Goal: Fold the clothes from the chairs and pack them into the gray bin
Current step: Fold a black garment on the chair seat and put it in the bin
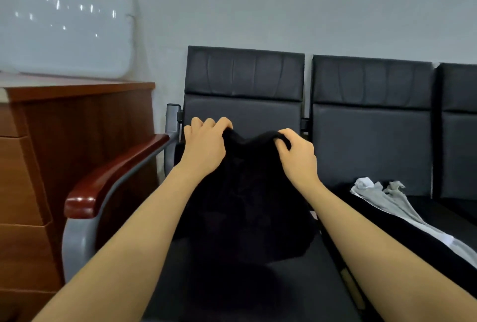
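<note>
A black garment (pixel 245 192) hangs over the seat of the leftmost black chair (pixel 242 112). My left hand (pixel 204 146) grips its upper left edge with curled fingers. My right hand (pixel 296 154) pinches the upper right edge, and the cloth sags between the two hands. On the middle chair's seat lies a grey and white garment (pixel 387 198) on top of a dark one (pixel 402 234). The gray bin is not in view.
A wooden cabinet (pixel 64 156) stands at the left, with a clear plastic lid (pixel 69 27) leaning on the wall above it. The chair's red-brown armrest (pixel 113 174) juts out on the left. A third chair (pixel 459 128) is at the right edge.
</note>
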Available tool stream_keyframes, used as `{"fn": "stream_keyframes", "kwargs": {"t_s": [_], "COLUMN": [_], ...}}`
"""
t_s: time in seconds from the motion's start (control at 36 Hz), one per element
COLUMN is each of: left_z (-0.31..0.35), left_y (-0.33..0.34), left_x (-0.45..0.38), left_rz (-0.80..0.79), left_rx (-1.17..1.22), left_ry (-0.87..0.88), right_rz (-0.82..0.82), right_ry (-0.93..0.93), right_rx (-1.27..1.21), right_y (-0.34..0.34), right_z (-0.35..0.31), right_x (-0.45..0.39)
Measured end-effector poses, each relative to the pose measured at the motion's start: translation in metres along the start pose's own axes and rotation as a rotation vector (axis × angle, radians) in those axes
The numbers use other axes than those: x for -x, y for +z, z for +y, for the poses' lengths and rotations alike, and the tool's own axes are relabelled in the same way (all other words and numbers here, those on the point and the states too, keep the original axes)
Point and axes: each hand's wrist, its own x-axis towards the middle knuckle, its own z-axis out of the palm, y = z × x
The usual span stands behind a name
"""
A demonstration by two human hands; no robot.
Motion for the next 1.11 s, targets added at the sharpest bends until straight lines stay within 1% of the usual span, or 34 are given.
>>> {"fn": "stream_keyframes", "kwargs": {"t_s": [0.11,0.19,0.25,0.36,0.44,0.53,0.58,0.69,0.83,0.97,1.06,1.11], "left_z": [0.014,0.023,0.027,0.031,0.03,0.023,0.016,0.009,0.004,0.0,-0.001,0.0], "left_y": [-0.011,-0.011,-0.01,-0.008,-0.008,-0.011,-0.012,-0.012,-0.011,-0.009,-0.01,-0.011], "left_x": [-0.004,-0.003,-0.003,-0.005,-0.007,-0.009,-0.011,-0.012,-0.011,-0.01,-0.01,-0.011], "left_rz": [-0.113,-0.253,-0.292,-0.227,-0.127,-0.037,-0.015,0.019,0.019,0.007,-0.025,-0.091], "left_rx": [0.125,0.044,0.037,0.172,0.185,0.201,0.213,0.179,0.15,0.142,0.112,0.093], "left_ry": [0.009,0.037,0.012,-0.117,-0.214,-0.298,-0.33,-0.325,-0.342,-0.318,-0.238,-0.183], "right_rz": [-0.003,-0.04,-0.056,-0.088,-0.135,-0.192,-0.186,-0.173,-0.154,-0.044,0.045,0.084], "right_ry": [-0.055,-0.114,-0.137,-0.13,-0.136,-0.068,-0.006,0.071,0.103,0.133,0.214,0.228], "right_rx": [-0.036,-0.047,-0.037,-0.005,0.046,0.104,0.065,-0.014,-0.085,-0.144,-0.192,-0.201], "right_y": [-0.007,-0.005,-0.004,-0.003,-0.007,-0.011,-0.012,-0.013,-0.01,-0.011,-0.012,-0.013], "right_z": [-0.021,-0.028,-0.03,-0.027,-0.021,-0.012,0.0,0.016,0.02,0.014,0.007,0.002], "right_x": [-0.012,-0.018,-0.019,-0.018,-0.015,-0.012,-0.01,-0.006,-0.007,-0.01,-0.013,-0.015]}}
